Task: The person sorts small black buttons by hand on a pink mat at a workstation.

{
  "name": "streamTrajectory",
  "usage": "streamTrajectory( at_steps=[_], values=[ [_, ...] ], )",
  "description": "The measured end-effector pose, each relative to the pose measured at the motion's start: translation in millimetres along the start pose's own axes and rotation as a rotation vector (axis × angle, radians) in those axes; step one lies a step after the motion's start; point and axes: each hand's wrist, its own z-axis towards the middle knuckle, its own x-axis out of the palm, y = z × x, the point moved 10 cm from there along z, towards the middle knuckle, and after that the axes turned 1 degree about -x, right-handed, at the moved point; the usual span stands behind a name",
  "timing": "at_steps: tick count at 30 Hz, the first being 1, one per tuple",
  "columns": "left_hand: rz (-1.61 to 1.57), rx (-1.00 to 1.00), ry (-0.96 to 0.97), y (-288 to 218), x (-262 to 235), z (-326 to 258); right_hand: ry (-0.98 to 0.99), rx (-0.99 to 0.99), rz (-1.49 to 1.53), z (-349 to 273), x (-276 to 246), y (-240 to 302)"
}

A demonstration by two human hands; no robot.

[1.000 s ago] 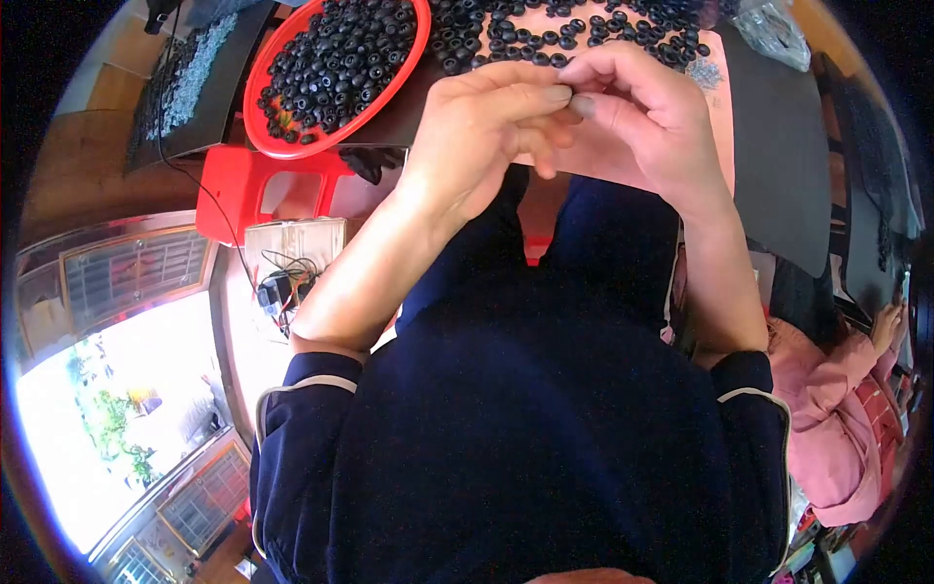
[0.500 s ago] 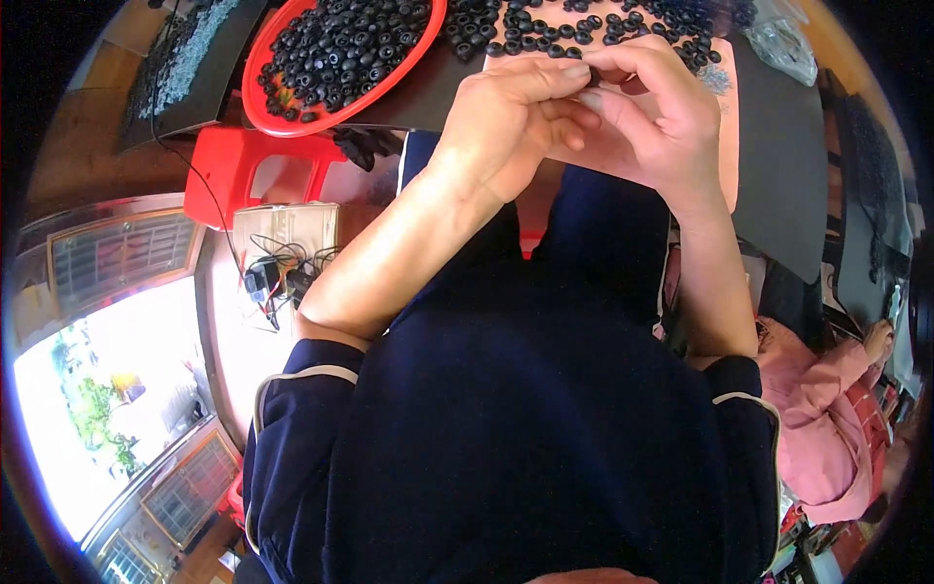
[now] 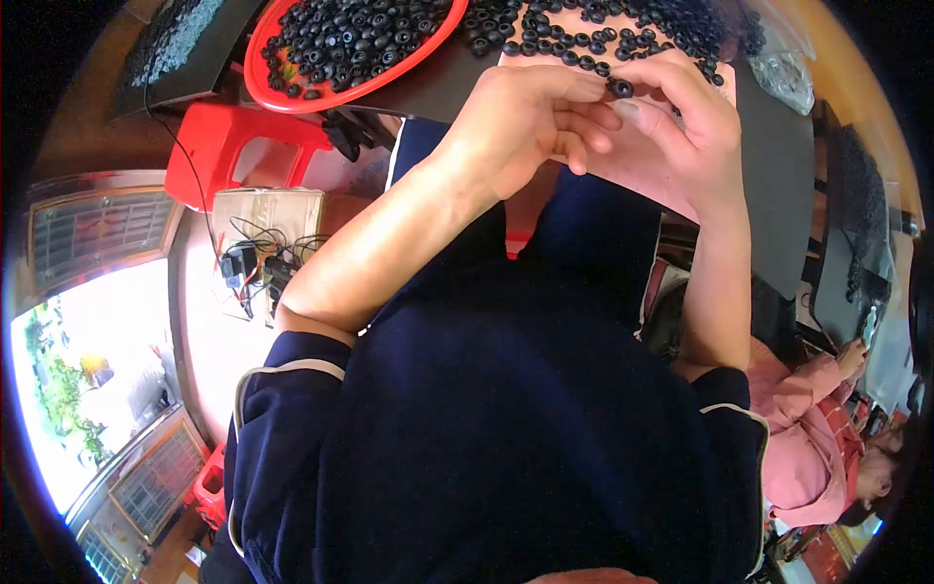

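A small black rubber ring (image 3: 620, 88) sits pinched at the fingertips where both hands meet, held just above the near edge of the dark surface (image 3: 769, 185) and right beside the loose spread of matching black rings (image 3: 623, 29) lying there. The right hand (image 3: 681, 136) is turned palm toward the person, its thumb and forefinger closing on the ring, the other fingers curled loosely behind. The left hand (image 3: 530, 122) comes in from the left with its knuckles up, fingers (image 3: 584, 122) bent and pressed together, their tips meeting the right hand's at the ring; whether the left fingertips actually grip the ring or only touch it cannot be told. Both forearms are bare and rise from dark navy short sleeves with pale piping, the left forearm slanting up from the lower left, the right one running almost straight up, elbow bent by the body.

To the left of the hands, on the same surface, a red round tray (image 3: 341, 49) is heaped with more black rings. Below it on the floor stands a red plastic stool (image 3: 233, 156), with a cardboard box (image 3: 268, 219) and a tangle of black cables (image 3: 258, 268) just beside it. At the lower right, a person in a pink top (image 3: 808, 438) sits well apart.
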Motion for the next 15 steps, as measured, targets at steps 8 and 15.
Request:
streamTrajectory(
  at_steps=[8,15],
  values=[
    [0.08,0.069,-0.069,-9.1,-5.0,-1.2,0.06,-0.042,-0.08,6.8,4.6,14.8],
    [0.201,0.147,-0.08,-15.9,-4.8,-2.3,0.089,-0.098,-0.149,8.1,7.9,21.2]
  ],
)
